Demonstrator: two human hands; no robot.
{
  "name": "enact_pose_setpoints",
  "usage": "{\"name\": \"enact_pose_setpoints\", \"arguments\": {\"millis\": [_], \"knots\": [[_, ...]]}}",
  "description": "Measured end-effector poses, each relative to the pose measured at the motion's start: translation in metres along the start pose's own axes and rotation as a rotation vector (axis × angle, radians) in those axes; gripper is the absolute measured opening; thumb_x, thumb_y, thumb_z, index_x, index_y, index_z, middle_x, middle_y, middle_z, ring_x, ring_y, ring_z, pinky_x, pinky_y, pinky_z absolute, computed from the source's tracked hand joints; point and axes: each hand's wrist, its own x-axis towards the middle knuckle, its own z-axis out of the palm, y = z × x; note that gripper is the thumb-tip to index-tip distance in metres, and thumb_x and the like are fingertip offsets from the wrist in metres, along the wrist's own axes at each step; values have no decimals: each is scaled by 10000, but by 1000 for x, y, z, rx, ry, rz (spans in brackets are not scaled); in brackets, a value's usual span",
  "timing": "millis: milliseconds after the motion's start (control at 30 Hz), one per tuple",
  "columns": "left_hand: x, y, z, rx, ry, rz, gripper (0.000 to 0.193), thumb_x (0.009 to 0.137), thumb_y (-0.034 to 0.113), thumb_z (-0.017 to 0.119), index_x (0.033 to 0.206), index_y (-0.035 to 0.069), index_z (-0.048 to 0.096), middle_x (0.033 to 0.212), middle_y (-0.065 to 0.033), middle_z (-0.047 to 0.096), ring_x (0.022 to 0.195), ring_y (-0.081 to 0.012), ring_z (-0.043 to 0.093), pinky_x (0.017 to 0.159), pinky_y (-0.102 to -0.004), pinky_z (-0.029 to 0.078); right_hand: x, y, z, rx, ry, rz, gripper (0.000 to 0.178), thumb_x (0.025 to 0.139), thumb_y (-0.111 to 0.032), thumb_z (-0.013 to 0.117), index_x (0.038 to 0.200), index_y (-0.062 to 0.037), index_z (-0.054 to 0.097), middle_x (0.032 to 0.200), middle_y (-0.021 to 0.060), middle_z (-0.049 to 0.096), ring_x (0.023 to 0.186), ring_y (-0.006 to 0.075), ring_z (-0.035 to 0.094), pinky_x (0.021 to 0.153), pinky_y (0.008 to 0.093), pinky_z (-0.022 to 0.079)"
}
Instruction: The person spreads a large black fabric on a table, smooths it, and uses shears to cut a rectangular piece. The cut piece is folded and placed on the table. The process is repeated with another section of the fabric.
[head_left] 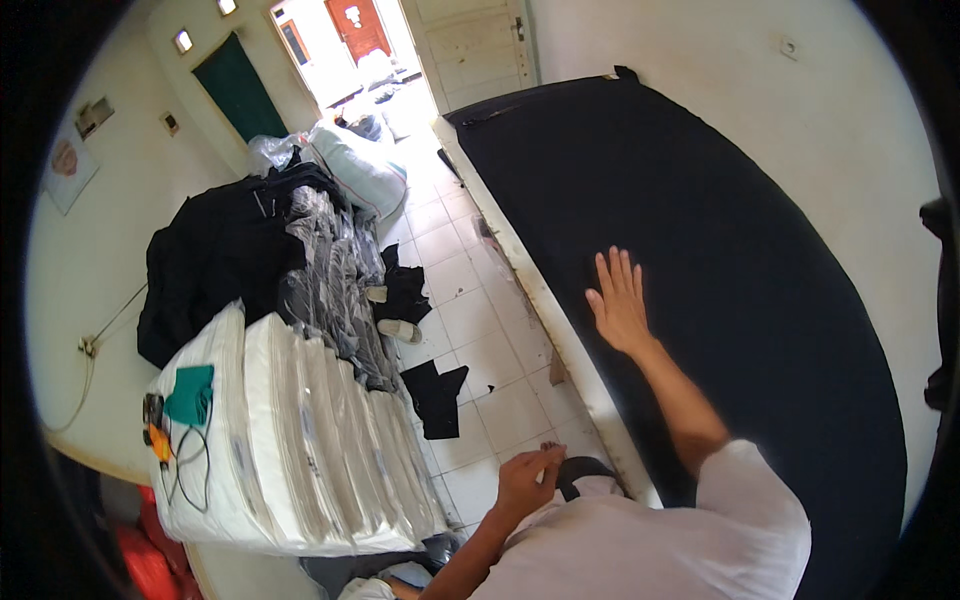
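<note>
Right hand [622, 312] flat, fingers extended, over black cloth [740, 260] spanning right of frame; left hand [523, 486] lower centre, curled, can't tell grip. Smoothing likely: best press evenly.

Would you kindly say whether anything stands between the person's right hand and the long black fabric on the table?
Nothing visible does: the right hand is palm-down over the long black fabric, apparently touching it.

Pale walls [700, 45] rise around me over a white tiled floor [468, 318]; ahead, I see bright daylight in the doorway [325, 55] beside a cream door [470, 55].
</note>
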Motion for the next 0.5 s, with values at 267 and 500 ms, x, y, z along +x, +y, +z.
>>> {"name": "enact_pose_setpoints", "arguments": {"millis": [267,500], "knots": [[157,-220,-81,-1,148,-303,237,940,26,754,1166,55,821,929,-159,809,833,-293,800,763,-353,619,248,-2,164,-1,-276,-42,734,1158,-516,363,1738,-78,268,1819,221,153,1696,387,85,1356,588,72],[351,-446,-163,-58,-2,-395,241,969,58,747,1202,47,808,1002,-178,818,926,-301,819,804,-348,621,440,2,290,-116,-613,-129,690,1169,-509,314,1724,-98,324,1817,210,171,1693,392,89,1366,566,25]]}}
